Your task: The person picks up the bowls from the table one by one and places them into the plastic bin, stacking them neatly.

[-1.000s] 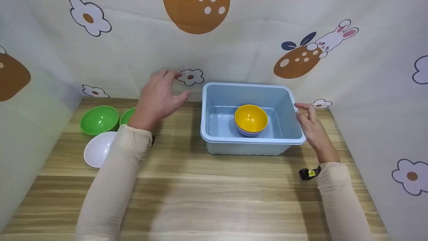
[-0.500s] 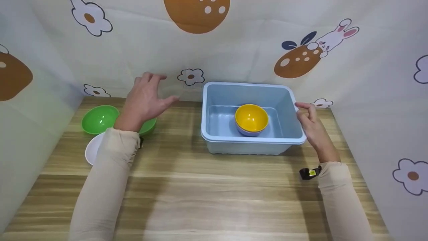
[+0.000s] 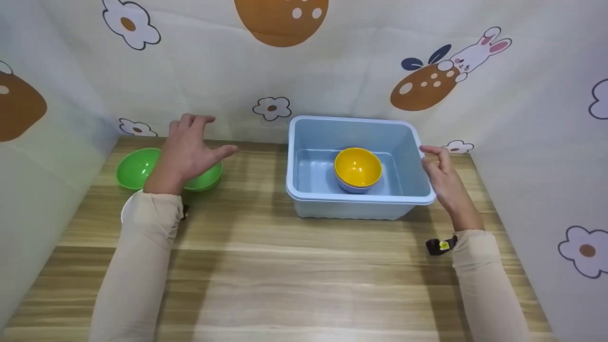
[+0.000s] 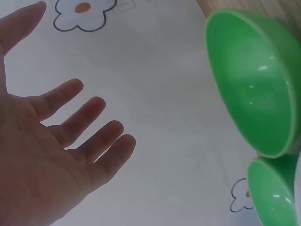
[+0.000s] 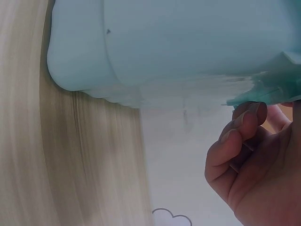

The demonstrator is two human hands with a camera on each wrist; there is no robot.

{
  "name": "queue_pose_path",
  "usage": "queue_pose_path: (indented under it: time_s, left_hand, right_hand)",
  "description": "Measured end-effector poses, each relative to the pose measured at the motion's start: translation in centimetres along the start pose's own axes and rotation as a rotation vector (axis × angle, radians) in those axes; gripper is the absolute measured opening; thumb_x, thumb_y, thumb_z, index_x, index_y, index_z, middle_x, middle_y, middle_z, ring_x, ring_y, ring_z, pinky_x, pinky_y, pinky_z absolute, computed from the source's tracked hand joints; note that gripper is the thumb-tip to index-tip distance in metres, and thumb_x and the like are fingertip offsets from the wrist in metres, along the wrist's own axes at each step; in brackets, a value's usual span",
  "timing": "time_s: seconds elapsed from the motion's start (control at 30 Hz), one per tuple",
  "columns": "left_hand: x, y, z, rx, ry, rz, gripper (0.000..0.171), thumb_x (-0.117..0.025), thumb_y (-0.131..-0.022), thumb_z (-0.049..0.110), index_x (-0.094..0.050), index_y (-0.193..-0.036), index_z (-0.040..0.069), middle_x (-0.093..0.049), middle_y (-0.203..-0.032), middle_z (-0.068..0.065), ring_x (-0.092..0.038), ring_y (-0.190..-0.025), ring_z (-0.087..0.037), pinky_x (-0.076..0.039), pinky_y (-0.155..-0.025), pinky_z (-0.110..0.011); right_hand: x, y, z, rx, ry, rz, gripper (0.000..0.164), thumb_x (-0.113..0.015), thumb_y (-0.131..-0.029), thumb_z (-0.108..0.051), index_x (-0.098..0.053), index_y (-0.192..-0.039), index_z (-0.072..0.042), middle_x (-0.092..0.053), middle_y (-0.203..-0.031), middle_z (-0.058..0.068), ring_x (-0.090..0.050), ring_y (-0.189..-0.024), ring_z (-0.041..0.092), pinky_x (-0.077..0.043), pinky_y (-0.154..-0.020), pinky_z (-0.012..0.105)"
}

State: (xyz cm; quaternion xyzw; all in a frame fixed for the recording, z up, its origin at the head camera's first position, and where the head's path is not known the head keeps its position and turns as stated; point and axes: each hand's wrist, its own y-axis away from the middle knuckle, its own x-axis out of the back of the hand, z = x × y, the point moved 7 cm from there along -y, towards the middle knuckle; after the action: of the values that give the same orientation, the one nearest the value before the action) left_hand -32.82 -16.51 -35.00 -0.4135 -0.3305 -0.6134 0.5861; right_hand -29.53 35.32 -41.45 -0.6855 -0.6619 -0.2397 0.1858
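Hovering over two green bowls (image 3: 135, 168), the left hand (image 3: 184, 154) keeps its fingers apart in the head view, a white bowl (image 3: 125, 210) beneath its wrist; beside the right hand (image 3: 448, 183), the blue bin (image 3: 361, 197) holds a yellow bowl (image 3: 357, 166) inside a lilac bowl (image 3: 354, 188): two in, three out. Left wrist: green bowls empty. Right wrist: curled fingers grip the bin.

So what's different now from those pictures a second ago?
The left hand moved left, away from the blue bin, and is now above the green bowls. Its sleeve now covers more of the white bowl. Nothing was picked up or let go. The right hand stayed at the bin's edge, and the yellow bowl stayed inside.
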Motion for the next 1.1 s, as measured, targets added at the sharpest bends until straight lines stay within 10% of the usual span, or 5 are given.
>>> queue_pose_path:
  time_s: [1.1]
  left_hand:
    - [-4.0,0.5,-5.4,0.083,-0.055,-0.192,0.129,-0.066,-0.057,0.082,-0.021,-0.151,0.006,-0.023,-0.149,-0.03,-0.016,-0.137,-0.054,-0.023,-0.104,-0.072]
  right_hand:
    - [-0.1,-0.2,0.2,-0.014,0.0,-0.008,0.052,-0.028,-0.101,-0.049,-0.025,-0.147,-0.026,-0.052,-0.132,0.021,-0.055,-0.116,0.034,-0.043,-0.087,0.033]
